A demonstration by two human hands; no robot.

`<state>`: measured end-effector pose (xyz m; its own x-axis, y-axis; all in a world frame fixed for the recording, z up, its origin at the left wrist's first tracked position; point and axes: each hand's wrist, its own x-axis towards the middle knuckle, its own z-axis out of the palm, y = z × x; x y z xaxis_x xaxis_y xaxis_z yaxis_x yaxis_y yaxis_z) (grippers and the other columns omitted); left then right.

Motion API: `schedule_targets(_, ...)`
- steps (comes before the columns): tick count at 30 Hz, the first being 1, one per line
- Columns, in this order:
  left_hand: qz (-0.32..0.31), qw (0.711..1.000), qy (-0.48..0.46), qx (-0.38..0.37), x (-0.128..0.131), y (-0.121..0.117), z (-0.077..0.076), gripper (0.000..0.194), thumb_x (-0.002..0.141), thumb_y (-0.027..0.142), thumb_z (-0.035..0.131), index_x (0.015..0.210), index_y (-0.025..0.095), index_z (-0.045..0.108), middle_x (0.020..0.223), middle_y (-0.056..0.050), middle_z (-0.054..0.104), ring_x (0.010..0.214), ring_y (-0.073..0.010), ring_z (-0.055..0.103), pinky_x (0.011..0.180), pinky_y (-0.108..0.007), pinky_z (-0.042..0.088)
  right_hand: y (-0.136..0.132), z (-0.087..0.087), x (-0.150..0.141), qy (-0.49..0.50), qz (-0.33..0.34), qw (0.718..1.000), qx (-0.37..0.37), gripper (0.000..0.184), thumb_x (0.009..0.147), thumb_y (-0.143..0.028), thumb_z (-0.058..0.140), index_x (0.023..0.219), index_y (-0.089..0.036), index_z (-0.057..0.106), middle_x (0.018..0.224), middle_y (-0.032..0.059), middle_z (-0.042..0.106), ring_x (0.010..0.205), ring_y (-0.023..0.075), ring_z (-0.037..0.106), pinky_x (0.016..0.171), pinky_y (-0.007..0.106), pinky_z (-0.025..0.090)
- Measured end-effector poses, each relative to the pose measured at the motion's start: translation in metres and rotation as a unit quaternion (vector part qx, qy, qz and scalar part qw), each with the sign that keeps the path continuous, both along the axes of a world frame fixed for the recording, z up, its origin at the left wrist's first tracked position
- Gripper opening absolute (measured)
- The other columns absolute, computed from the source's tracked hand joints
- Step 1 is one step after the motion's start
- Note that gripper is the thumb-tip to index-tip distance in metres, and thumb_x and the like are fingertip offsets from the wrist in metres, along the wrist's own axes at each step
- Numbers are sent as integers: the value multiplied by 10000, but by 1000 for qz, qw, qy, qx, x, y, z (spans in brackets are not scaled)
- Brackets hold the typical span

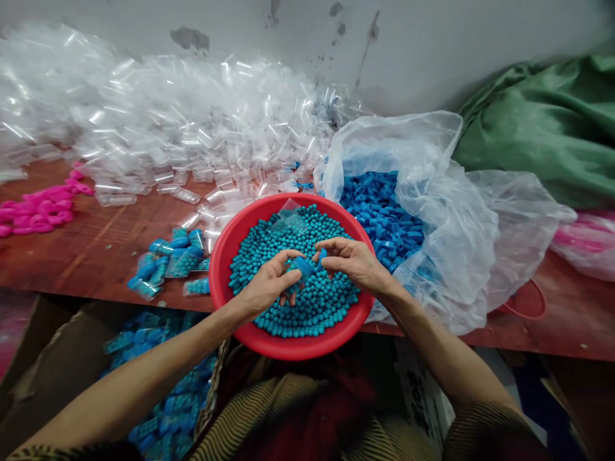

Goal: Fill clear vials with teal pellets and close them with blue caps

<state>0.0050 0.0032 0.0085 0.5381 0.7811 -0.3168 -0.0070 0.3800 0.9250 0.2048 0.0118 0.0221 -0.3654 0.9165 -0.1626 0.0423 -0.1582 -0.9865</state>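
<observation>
Over a red basin (221, 256) heaped with teal beads (298, 320), both my hands work close together. My left hand (271, 282) is closed around a small clear container with a blue top (303, 265), partly hidden by the fingers. My right hand (354, 261) pinches a small blue plastic piece (322, 257) between thumb and fingers, just right of that container. A clear empty container (291, 219) lies on the beads at the basin's far side. Left of the basin, several bead-filled containers with blue tops (185, 261) rest on the table.
Clear empty containers (192, 115) form a large pile along the wall. A plastic bag (461, 224) holds loose blue pieces (379, 211). Pink pieces (43, 208) lie far left. Below the table edge, a cardboard box (52, 365) contains filled containers. Green fabric (542, 128) sits back right.
</observation>
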Motion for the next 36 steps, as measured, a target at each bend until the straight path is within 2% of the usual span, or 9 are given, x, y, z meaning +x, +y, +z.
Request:
schedule_targets(3, 18, 998, 41, 35, 6, -3, 0, 418, 762, 411, 585, 1088, 213, 416, 692, 47, 544, 393, -67, 505, 334, -168, 334, -4, -4, -9, -76, -29, 994, 70, 306, 780, -283, 579, 1061, -164, 604, 861, 32, 662, 580, 104, 561, 559, 265, 488)
schedule_targets(6, 72, 995, 54, 46, 13, -8, 0, 442, 779, 393, 560, 1153, 213, 409, 633, 73, 484, 375, -52, 434, 357, -183, 336, -13, -4, -18, -212, -3, 956, 203, 321, 851, -280, 508, 1140, -162, 583, 978, 77, 664, 864, 188, 620, 768, 343, 503)
schedule_targets(9, 103, 993, 35, 46, 17, -11, 1, 491, 782, 359, 562, 1227, 205, 421, 589, 75, 445, 420, -56, 389, 408, -192, 318, -25, -6, -27, -322, 53, 905, 272, 629, 816, -393, 575, 1331, -82, 394, 1151, 183, 583, 1054, 283, 564, 853, 430, 481)
schedule_targets(12, 110, 992, 31, 54, 18, -11, 3, 531, 739, 303, 614, 1232, 178, 458, 611, 63, 453, 504, -69, 373, 487, -204, 321, -33, -12, -33, -395, 58, 871, 288, 910, 744, -513, 619, 1403, -36, 211, 1188, 246, 516, 1027, 329, 569, 771, 460, 513)
schedule_targets(16, 101, 994, 4, 43, 19, -11, 3, 467, 727, 317, 629, 1147, 167, 489, 681, 45, 496, 598, -85, 413, 583, -210, 352, -36, -20, -38, -439, 20, 837, 326, 835, 758, -566, 557, 1366, -76, 262, 1112, 210, 546, 913, 307, 606, 653, 416, 535)
schedule_targets(21, 147, 989, -7, 6, 27, -16, 6, 294, 743, 305, 610, 986, 181, 500, 718, 39, 514, 647, -86, 444, 613, -199, 350, -34, -23, -44, -453, -12, 814, 365, 708, 734, -531, 549, 1230, -48, 398, 989, 189, 562, 815, 284, 598, 560, 370, 522)
schedule_targets(28, 177, 984, 16, 14, 33, -13, 3, 249, 732, 282, 620, 937, 190, 514, 719, 41, 531, 658, -89, 470, 628, -197, 377, -34, -25, -49, -440, -22, 840, 318, 710, 711, -497, 588, 1240, -66, 394, 1022, 188, 545, 845, 288, 593, 611, 398, 529)
schedule_targets(31, 171, 985, 7, 31, 32, -8, 2, 277, 744, 299, 621, 973, 177, 525, 757, 30, 546, 718, -97, 504, 686, -206, 406, -30, -22, -45, -384, -15, 880, 278, 752, 718, -455, 621, 1320, -111, 332, 1138, 189, 509, 940, 292, 577, 699, 427, 526)
schedule_targets(36, 101, 990, -81, -61, 18, -3, 9, 517, 708, 372, 674, 1145, 204, 455, 787, 13, 581, 671, -115, 570, 596, -218, 437, -21, -13, -27, -180, 49, 971, 149, 1010, 709, -340, 688, 1455, -235, 15, 1338, 160, 385, 881, 181, 594, 696, 321, 529)
